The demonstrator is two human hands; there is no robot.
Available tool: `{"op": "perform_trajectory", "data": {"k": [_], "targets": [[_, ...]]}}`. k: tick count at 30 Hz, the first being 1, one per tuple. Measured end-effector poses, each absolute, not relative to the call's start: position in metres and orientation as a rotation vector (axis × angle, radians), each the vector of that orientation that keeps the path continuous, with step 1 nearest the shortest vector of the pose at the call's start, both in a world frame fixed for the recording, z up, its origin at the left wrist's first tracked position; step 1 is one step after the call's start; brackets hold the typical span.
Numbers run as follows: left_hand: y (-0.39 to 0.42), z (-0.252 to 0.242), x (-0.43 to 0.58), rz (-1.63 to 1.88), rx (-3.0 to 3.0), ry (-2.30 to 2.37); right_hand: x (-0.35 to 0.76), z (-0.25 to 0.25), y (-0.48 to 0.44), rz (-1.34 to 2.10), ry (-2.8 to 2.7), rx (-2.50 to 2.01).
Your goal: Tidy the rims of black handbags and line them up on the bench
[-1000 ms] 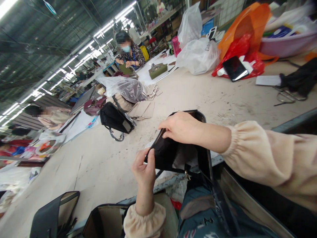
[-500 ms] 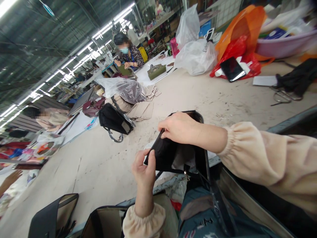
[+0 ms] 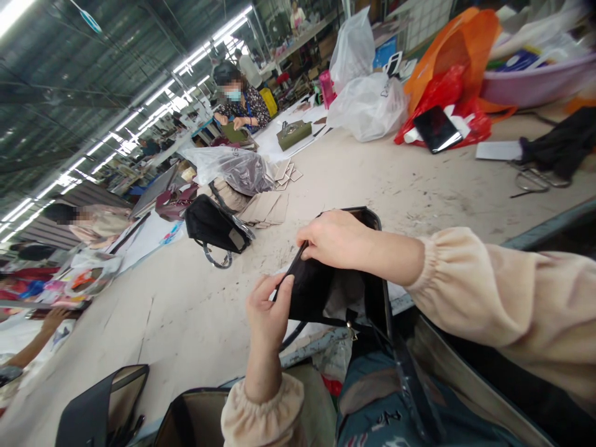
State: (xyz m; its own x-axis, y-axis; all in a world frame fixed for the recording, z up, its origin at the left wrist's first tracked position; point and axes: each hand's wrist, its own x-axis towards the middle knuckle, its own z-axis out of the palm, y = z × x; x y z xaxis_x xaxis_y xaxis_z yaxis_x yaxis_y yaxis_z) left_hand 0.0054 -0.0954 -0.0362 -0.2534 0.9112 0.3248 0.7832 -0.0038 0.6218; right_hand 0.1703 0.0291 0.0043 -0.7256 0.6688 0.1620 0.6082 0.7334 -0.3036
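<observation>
With thumbs and fingers, a worker's left hand [image 3: 269, 310] and right hand [image 3: 334, 239] pinch the rim of an open black bag [image 3: 308, 292] at the near edge of a scuffed surface [image 3: 195, 329].

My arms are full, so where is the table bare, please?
The table is bare between the left hand and the lower-left bag, also between the right hand and the phone. Around the orange bag and basin it is crowded.

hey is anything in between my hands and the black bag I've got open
Nothing visible: your left hand and right hand both pinch the edge of the black bag directly. The tan pieces on the table lie apart from both.
</observation>
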Motion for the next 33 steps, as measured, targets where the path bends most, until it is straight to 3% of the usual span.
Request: {"op": "perform_trajectory", "data": {"k": [19,33], "targets": [[-0.066,-0.011,0.013,0.602,1.868,2.166,0.169,0.007,0.030,0.389,-2.667,-1.081],[-0.060,-0.019,-0.006,0.640,1.834,2.045,0.177,-0.004,0.038,0.204,-2.578,-1.076]]}}
